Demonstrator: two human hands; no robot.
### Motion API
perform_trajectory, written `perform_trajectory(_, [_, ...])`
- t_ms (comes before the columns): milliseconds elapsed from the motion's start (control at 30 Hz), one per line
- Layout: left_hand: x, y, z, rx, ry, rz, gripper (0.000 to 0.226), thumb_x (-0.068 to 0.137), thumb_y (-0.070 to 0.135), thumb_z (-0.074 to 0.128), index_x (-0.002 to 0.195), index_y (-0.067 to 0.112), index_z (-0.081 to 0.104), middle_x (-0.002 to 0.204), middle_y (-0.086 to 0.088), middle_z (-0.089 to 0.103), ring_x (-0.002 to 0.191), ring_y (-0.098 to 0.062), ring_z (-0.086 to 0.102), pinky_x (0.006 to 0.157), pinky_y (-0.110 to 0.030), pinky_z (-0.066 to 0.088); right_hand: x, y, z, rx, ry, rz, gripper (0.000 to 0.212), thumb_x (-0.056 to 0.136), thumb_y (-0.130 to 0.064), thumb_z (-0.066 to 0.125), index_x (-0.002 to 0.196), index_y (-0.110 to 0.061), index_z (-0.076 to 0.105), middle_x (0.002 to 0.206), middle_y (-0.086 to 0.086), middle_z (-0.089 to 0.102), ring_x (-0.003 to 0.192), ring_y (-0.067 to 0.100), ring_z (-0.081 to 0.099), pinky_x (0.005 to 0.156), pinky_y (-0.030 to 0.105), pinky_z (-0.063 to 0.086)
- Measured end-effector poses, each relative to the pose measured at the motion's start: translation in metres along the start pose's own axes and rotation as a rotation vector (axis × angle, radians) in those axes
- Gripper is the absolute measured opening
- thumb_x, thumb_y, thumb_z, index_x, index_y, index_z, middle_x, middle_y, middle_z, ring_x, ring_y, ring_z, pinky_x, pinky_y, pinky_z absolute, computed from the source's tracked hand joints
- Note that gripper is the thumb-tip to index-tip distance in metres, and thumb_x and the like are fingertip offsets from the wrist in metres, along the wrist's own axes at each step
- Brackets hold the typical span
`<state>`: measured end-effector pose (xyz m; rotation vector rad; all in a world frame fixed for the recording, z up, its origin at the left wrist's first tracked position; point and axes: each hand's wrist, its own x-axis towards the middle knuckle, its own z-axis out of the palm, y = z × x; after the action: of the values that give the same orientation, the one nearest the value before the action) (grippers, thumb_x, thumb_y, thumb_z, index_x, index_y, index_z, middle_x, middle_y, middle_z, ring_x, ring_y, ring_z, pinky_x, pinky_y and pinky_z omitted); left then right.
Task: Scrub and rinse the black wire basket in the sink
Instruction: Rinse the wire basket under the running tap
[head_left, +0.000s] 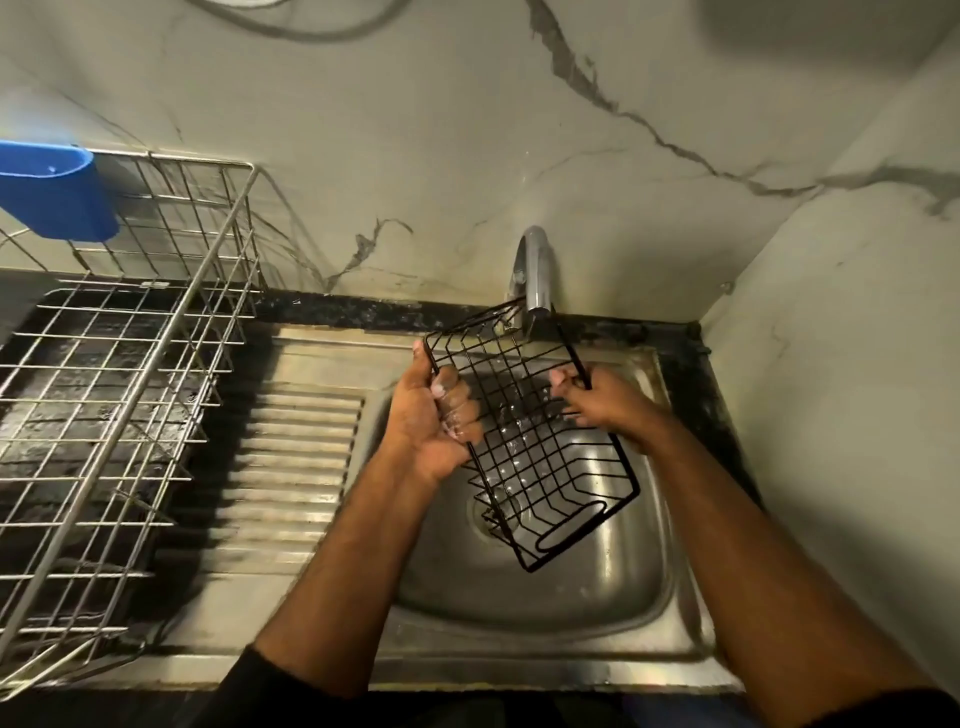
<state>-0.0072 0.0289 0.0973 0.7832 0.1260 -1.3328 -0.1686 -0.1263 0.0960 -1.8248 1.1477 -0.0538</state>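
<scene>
marble-look wall (467, 130) behind and to the right, closing in the corner at the sink's far right edge. one steel sink (613, 582), basin on the right, ribbed drainboard (296, 457) on its left; black counter strip along the back rim. one large silver wire dish rack (119, 415) left of the drainboard, its near edge overhanging the counter front; one blue plastic cup holder (57, 192) hooked on its far rim. one black wire basket (535, 441) held tilted above the basin, far end up under the one chrome tap (535, 270), near end low over the drain (493, 512), not touching the basin walls as far as visible; open room below and right of it. water on the mesh. two hands: left hand (436, 415) clenched round the basket's left rim, soapy; right hand (602, 400) gripping the right rim.
</scene>
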Motion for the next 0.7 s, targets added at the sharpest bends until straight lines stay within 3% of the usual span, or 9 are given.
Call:
perform_trajectory(133, [0.001,-0.004,0.006,0.053,0.042,0.008,0.063,0.1,0.064,0.041,0.051,0.023,0.039,0.047,0.009,0.029,0.036,-0.007,0.024,0.034,-0.021,0.018,-0.01,0.01,0.0,0.117,-0.037,0.041,0.042,0.103,-0.039,0.044,0.138,-0.017,0.052,0.123,0.004,0.065,0.092,0.018,0.071,0.084,0.032,0.058])
perform_trajectory(300, [0.026,-0.009,-0.004,0.167,0.218,0.034,0.05,0.104,0.056,0.04,0.07,0.021,0.051,0.05,0.008,0.041,0.039,-0.006,0.035,0.038,-0.02,0.032,-0.013,0.012,0.005,-0.062,0.088,0.03,0.036,0.104,-0.042,0.039,0.128,-0.02,0.054,0.109,0.005,0.065,0.08,0.026,0.073,0.08,0.049,0.06])
perform_trajectory(400, [0.039,-0.014,-0.013,0.305,0.297,0.064,0.042,0.106,0.05,0.04,0.1,0.014,0.059,0.076,-0.003,0.061,0.064,-0.014,0.057,0.06,-0.03,0.049,-0.015,0.014,0.009,-0.309,0.24,-0.009,0.035,0.105,-0.038,0.036,0.113,-0.011,0.058,0.089,0.006,0.065,0.081,0.025,0.067,0.078,0.046,0.058])
perform_trajectory(500, [0.047,-0.025,-0.017,0.483,0.36,0.13,0.044,0.106,0.047,0.042,0.125,0.012,0.059,0.11,-0.007,0.069,0.098,-0.021,0.066,0.076,-0.037,0.051,-0.021,0.02,0.01,-0.433,0.368,-0.017,0.036,0.106,-0.034,0.034,0.115,-0.008,0.057,0.083,0.002,0.062,0.078,0.019,0.063,0.069,0.035,0.052])
perform_trajectory(600, [0.048,-0.041,-0.003,0.55,0.411,0.322,0.021,0.106,0.032,0.051,0.109,0.017,0.065,0.101,-0.003,0.068,0.088,-0.015,0.062,0.076,-0.03,0.052,-0.03,0.022,0.003,-0.524,0.468,-0.028,0.031,0.106,-0.032,0.037,0.117,-0.009,0.056,0.081,-0.003,0.056,0.073,0.012,0.056,0.058,0.024,0.041])
perform_trajectory(700, [0.053,-0.054,0.014,0.727,0.403,0.514,0.015,0.104,0.027,0.055,0.101,0.017,0.067,0.089,0.0,0.066,0.08,-0.012,0.058,0.075,-0.029,0.052,-0.034,0.024,-0.005,-0.531,0.541,-0.015,0.029,0.104,-0.03,0.041,0.12,-0.011,0.055,0.084,-0.001,0.063,0.073,0.013,0.062,0.062,0.027,0.05])
